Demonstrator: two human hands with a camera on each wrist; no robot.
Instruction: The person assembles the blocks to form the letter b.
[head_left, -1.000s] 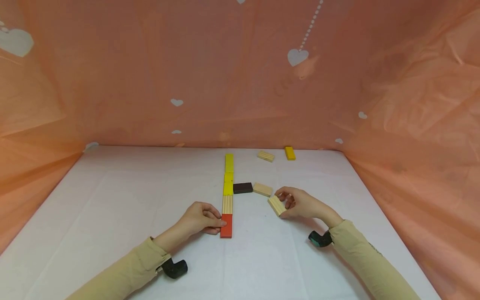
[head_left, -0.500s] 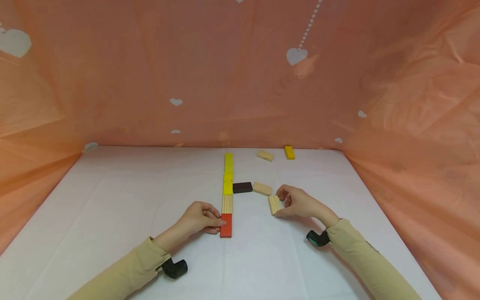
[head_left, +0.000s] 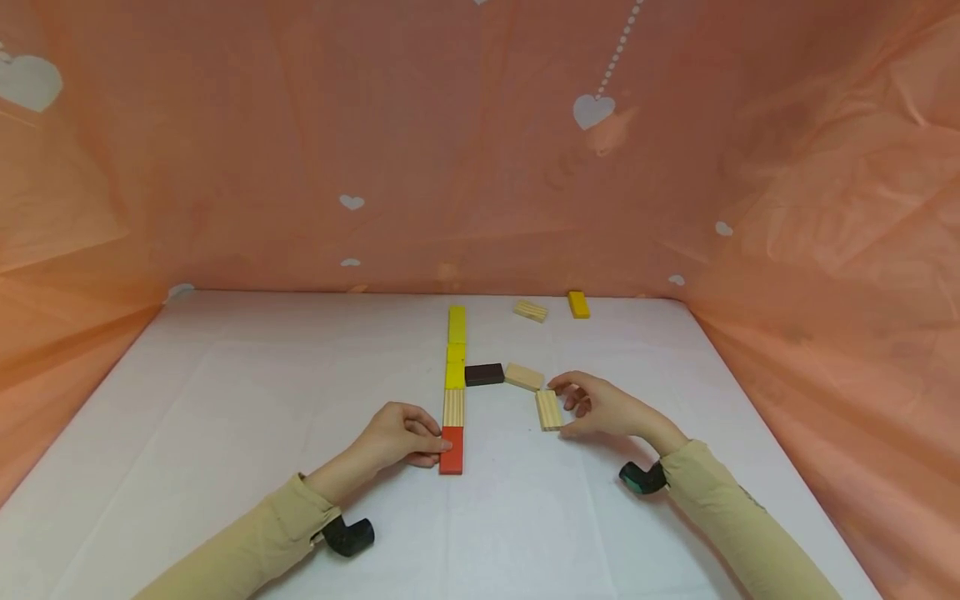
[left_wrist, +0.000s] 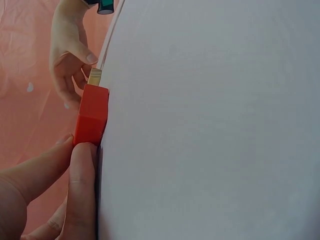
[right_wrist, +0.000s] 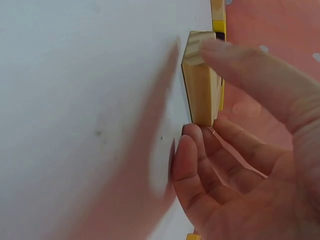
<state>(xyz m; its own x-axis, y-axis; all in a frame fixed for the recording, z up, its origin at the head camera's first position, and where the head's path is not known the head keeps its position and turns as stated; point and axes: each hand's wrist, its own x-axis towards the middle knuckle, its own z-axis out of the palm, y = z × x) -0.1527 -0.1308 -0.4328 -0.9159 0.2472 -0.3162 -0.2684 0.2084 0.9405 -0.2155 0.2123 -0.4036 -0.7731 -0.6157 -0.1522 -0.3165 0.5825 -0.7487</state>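
Observation:
My left hand (head_left: 401, 435) holds the red wooden block (head_left: 452, 458) at its left edge, thumb on top and fingers at the side. That block ends a straight row at the front. Behind it lie a striped natural-wood block (head_left: 454, 408) and several yellow blocks (head_left: 456, 373). A black block (head_left: 484, 375) branches right from the row, followed by a plain wooden block (head_left: 523, 377). Angled toward me, a ridged wooden block (head_left: 549, 410) lies flat near that one's right end. Around its right side my right hand (head_left: 607, 406) spreads thumb and fingers loosely, close to its two ends.
Toward the back of the white table (head_left: 300, 375) lie a loose striped block (head_left: 531, 311) and a yellow block (head_left: 578, 305). Pink cloth (head_left: 450, 150) with pale hearts hangs behind and at both sides.
The ridged block has turned to point more straight toward me and shifted slightly left. My right hand followed it left, then drew back a little right, its grip loosening. My left hand stays put.

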